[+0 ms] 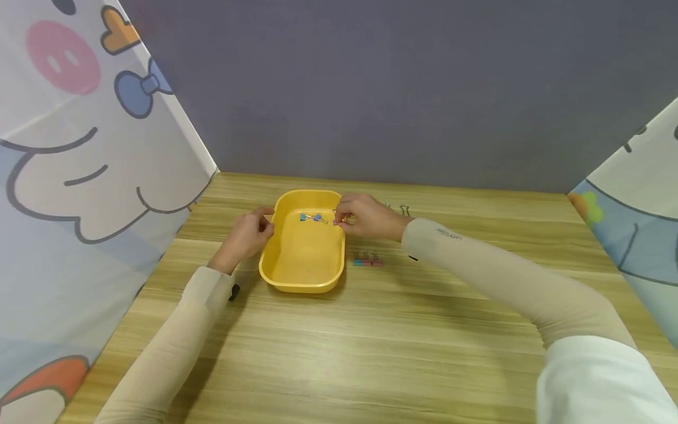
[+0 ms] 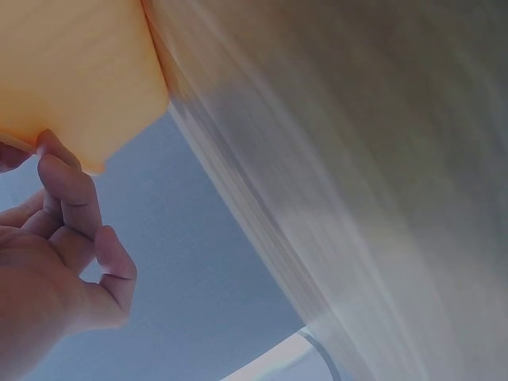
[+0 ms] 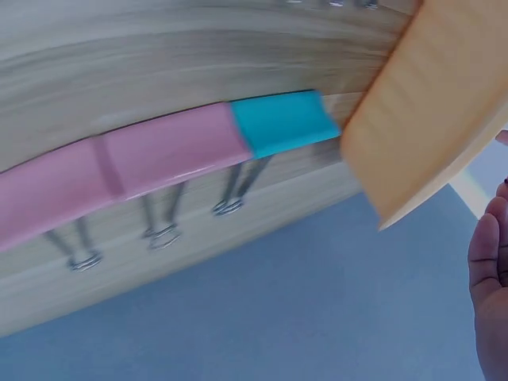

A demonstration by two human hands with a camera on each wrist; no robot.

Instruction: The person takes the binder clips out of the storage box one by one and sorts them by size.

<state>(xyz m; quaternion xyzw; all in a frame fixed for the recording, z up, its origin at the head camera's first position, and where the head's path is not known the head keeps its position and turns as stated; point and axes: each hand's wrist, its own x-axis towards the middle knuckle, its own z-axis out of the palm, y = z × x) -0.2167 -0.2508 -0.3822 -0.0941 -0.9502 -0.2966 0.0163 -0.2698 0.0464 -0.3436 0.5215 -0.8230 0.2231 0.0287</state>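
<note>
Looks like mid-loading: right hand pinching a pinkish clip, left hand pinching the tray between them. Next probably calls for lowering, letting go.

The tray is yellow. In it, one clip is blue-green and another clip is blue. The row of clips is pink and blue-green. The table is light brown with wavy stripes. The back wall is grey. The sleeves are beige, the shirt white.
</note>
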